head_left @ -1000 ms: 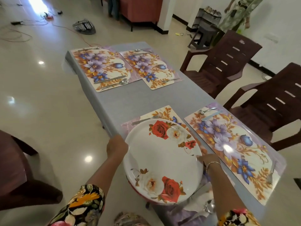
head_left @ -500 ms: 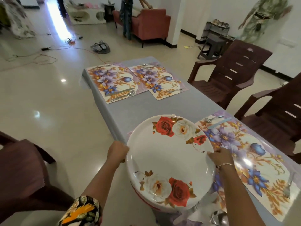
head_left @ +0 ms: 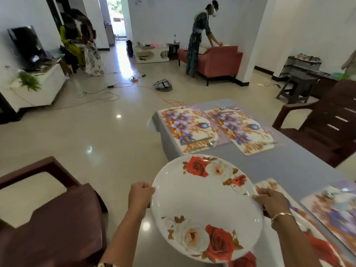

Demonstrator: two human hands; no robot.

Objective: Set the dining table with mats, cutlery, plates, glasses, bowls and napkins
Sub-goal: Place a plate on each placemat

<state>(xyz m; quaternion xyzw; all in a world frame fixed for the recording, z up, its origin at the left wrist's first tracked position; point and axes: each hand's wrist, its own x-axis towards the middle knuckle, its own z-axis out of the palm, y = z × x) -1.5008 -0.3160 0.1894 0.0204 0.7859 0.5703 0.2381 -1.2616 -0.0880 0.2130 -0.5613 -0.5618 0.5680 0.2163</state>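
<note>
1. Plate (head_left: 206, 199), white with red roses, was held above the near left edge of the grey table (head_left: 279, 166).
2. Left hand (head_left: 139, 195) gripped its left rim, fingers curled.
3. Right hand (head_left: 269, 201) pinched its right rim, above a second rose plate (head_left: 316, 245) on the table.

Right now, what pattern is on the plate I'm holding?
The plate is white with red and cream roses at two edges, seen best in the head view.

Both hands (head_left: 141, 193) (head_left: 269, 199) hold a rose plate (head_left: 204, 201).

A thin metallic bracelet (head_left: 281, 215) circles the wrist behind the right hand (head_left: 270, 199).
</note>
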